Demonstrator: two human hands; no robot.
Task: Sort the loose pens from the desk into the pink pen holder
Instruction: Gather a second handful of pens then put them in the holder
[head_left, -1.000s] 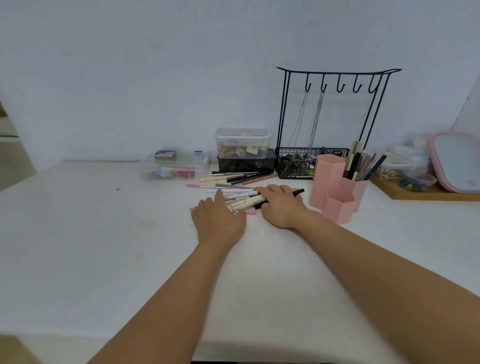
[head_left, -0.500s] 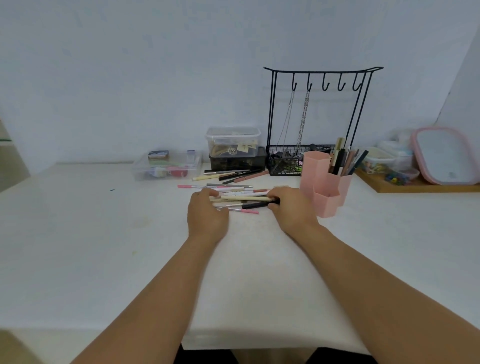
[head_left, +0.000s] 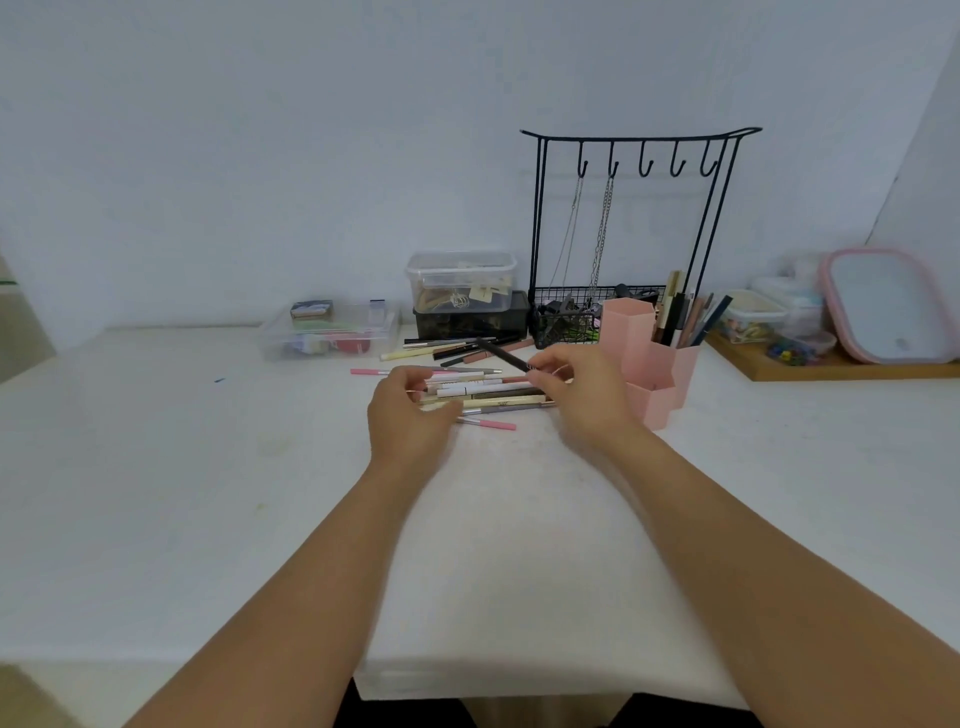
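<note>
head view: right hand (head_left: 587, 395) pinches a black pen (head_left: 503, 354) between thumb and fingertips, pen lifted off the pile and tilted, its free end pointing up-left. left hand (head_left: 410, 415) sits at the left end of the loose pens (head_left: 485, 392), fingers curled in toward them; blurred, cannot tell whether it actually grips one or just touches.

loose pens lie in a rough heap on the white desk (head_left: 208, 493) between the two hands, mostly lengthwise left-right. a pink pen (head_left: 488, 424) lies at the near edge of the heap, another pink one (head_left: 369, 372) sticks out left at the far side. a second cluster of pens (head_left: 452, 349) lies further back, just in front of the dark box (head_left: 470, 322).

pink pen holder (head_left: 652, 364) stands upright just right of the right hand, several hexagonal cells of different heights; the rear-right cell already holds a bunch of upright pens (head_left: 685, 317).

behind: black wire hook stand (head_left: 641, 150) with chains hanging, wire basket at its base. clear lidded tub (head_left: 461, 280) stacked on the dark box. flat clear case (head_left: 332, 332) to the left. far right, a wooden tray (head_left: 831, 369) with small containers and a pink-rimmed lid (head_left: 883, 306) leaning on it.
</note>
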